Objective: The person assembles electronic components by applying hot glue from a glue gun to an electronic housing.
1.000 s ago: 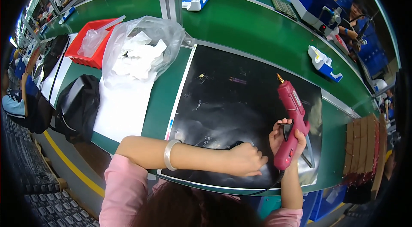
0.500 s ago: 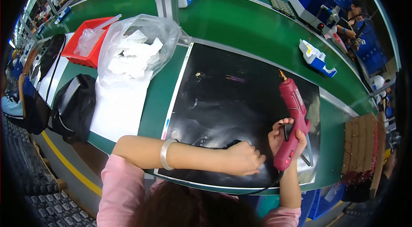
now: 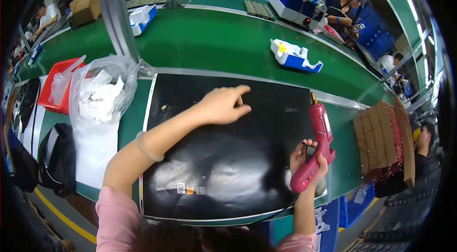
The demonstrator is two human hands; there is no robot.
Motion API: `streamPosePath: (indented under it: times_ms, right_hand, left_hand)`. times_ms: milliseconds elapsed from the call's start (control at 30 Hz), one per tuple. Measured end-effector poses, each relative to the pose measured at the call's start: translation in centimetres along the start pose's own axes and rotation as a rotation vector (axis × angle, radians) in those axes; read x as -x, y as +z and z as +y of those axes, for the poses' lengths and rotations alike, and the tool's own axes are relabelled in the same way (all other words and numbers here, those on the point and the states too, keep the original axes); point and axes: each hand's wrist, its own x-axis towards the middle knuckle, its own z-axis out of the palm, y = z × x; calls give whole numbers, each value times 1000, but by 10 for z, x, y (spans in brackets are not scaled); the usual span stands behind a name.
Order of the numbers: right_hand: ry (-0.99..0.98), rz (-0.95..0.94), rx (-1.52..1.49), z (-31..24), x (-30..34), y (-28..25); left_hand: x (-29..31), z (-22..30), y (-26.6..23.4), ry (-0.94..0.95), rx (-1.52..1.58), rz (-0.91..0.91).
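My left hand (image 3: 224,105) is over the far half of a glossy black mat (image 3: 247,157), with index finger and thumb stretched apart and nothing between them. A white bracelet (image 3: 146,146) circles the left wrist. At the mat's right side my right hand (image 3: 309,160) is wrapped round a dark-pink hot glue gun (image 3: 318,145). The gun stands nearly upright, its brass nozzle pointing away from me. Its cord trails from the grip's lower end toward the front edge. A blue-and-white plastic housing (image 3: 297,57) lies beyond the mat on the green conveyor belt (image 3: 204,38).
Left of the mat are a clear bag of white pieces (image 3: 102,92), a red bin (image 3: 58,88) and a black bag (image 3: 57,157). Stacked cardboard (image 3: 378,140) stands at the right. A metal post (image 3: 115,19) rises at the mat's far left. Co-workers sit across the belt.
My left hand has gone from curled near the glue gun to reaching over the mat's far half, index finger and thumb extended. The view has turned right; the right hand still holds the gun.
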Motion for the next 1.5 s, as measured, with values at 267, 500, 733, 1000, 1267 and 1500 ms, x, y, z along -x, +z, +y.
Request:
streamPosePath:
  times_ms: [267, 500, 733, 1000, 1267, 1500]
  right_hand:
    - [95, 51, -61, 2, 2, 7]
    - [174, 82, -88, 3, 9, 4]
    - [198, 53, -116, 5, 8, 5]
    - [186, -56, -130, -3, 5, -1]
    - [211, -156, -97, -3, 4, 0]
    - [232, -205, -134, -2, 4, -3]
  left_hand:
    - [-109, -46, 29, -232, 450, 54]
    - [-162, -45, 38, -260, 678, 122]
    - [-170, -60, 32, -297, 544, 172]
    - [-131, -6, 41, 117, 427, -106]
    - [-131, -67, -17, 18, -838, 51]
    - [-143, -111, -17, 79, -734, 138]
